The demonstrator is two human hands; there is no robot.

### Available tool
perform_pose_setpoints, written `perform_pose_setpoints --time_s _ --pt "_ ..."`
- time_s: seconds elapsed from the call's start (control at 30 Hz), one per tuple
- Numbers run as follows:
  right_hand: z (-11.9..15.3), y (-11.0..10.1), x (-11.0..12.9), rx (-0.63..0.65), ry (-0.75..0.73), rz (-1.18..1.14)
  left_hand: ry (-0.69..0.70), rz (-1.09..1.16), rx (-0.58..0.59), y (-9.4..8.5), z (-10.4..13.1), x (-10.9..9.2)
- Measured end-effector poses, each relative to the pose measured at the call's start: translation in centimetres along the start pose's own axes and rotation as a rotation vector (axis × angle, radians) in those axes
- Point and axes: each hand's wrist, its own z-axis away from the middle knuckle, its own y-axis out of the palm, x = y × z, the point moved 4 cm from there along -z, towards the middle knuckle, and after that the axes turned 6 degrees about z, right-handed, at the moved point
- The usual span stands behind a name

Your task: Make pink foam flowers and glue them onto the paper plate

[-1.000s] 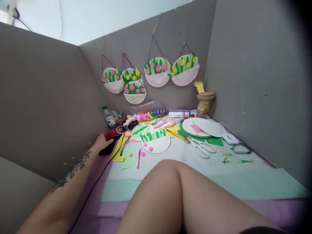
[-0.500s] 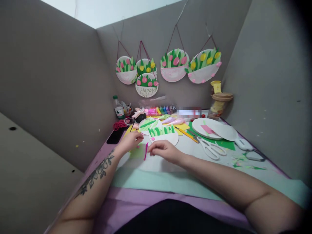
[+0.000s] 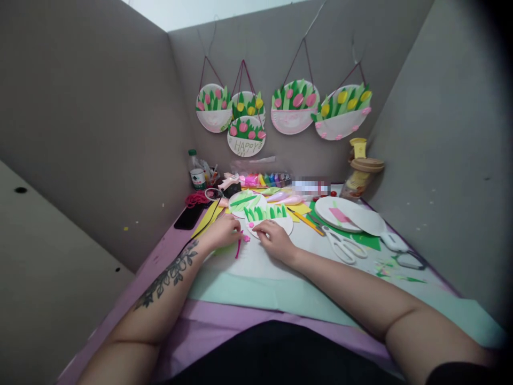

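Observation:
My left hand (image 3: pixel 225 232) is closed, its fingertips at a small pink flower (image 3: pixel 246 238) beside a magenta strip (image 3: pixel 239 248). What its fingers grip is too small to make out. My right hand (image 3: pixel 276 240) has its fingers bent together at the lower left edge of the white plate (image 3: pixel 281 226) with green paper leaves (image 3: pixel 264 213); anything between its fingertips is hidden. Another pink flower (image 3: pixel 251 225) lies on that plate's left side. Light green paper (image 3: pixel 224 250) lies partly under my left hand.
White scissors (image 3: pixel 344 245), a yellow cutter (image 3: pixel 311 223) and stacked white plates (image 3: pixel 336 214) lie on the right. A phone (image 3: pixel 189 217) and a bottle (image 3: pixel 196 172) are at the left. Decorated plates (image 3: pixel 295 107) hang on the back wall.
My left hand has moved right to the pink flower near the magenta strip. My right hand has moved slightly up and right, to the plate's edge. The camera view has shifted a little.

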Motion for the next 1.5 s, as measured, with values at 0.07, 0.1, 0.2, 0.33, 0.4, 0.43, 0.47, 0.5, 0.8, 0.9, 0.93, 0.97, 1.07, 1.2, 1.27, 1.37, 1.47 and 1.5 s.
perform_pose_setpoints --time_s 0.07,0.1,0.2,0.33,0.4,0.43,0.47,0.5,0.8,0.9,0.93,0.97,1.07,1.2,1.27,1.37,1.47,1.5 --pt "-0.2 -0.1 -0.4 -0.026 0.01 0.032 0.036 -0.012 0.001 1.1 0.0 -0.8" --pt "-0.2 -0.2 -0.6 -0.034 0.015 0.045 0.049 -0.013 0.0 1.6 0.1 -1.0" --pt "-0.2 0.0 -0.7 -0.038 0.011 0.064 0.06 -0.004 -0.012 2.5 0.1 -1.1" --pt "-0.1 0.4 -0.6 -0.029 -0.015 0.06 0.05 0.008 -0.036 2.6 0.0 -0.7" --pt "0.0 0.5 -0.6 -0.027 -0.015 0.052 0.049 0.024 -0.039 2.6 0.0 -0.6" --pt "0.0 0.5 -0.7 -0.027 -0.013 0.048 0.051 0.04 -0.041 2.7 0.0 -0.5" --pt "0.0 0.5 -0.7 -0.027 -0.011 0.044 0.055 0.057 -0.043 2.7 -0.1 -0.5" --pt "0.0 0.5 -0.8 -0.026 -0.008 0.042 0.06 0.077 -0.046 2.7 -0.1 -0.4" --pt "0.1 0.4 -0.8 -0.021 0.025 0.022 0.124 0.252 -0.069 2.9 -0.1 -0.4" --pt "0.1 0.3 -0.8 -0.02 0.028 0.017 0.079 0.379 -0.046 3.1 0.0 -0.3" --pt "0.1 0.3 -0.8 -0.02 0.026 0.016 0.061 0.437 -0.05 3.2 0.0 -0.3" --pt "0.1 0.3 -0.7 -0.021 0.023 0.015 0.045 0.501 -0.059 3.1 0.0 -0.2" --pt "0.2 0.2 -0.4 -0.024 0.016 -0.003 0.007 0.73 -0.099 3.0 -0.1 0.0" --pt "0.2 0.2 -0.1 -0.014 0.092 -0.118 -0.07 1.11 -0.155 3.0 -0.3 0.5" --pt "0.1 0.2 0.1 -0.005 0.149 -0.185 -0.106 1.261 -0.179 3.0 -0.4 0.6" --pt "0.1 0.1 0.4 -0.005 0.179 -0.231 -0.134 1.386 -0.17 3.1 -0.4 0.4" --pt "-0.1 0.0 0.6 -0.012 0.158 -0.226 -0.138 1.431 -0.127 3.3 -0.3 0.2" --pt "-0.1 0.0 0.6 -0.016 0.15 -0.217 -0.14 1.437 -0.117 3.3 -0.3 0.2"
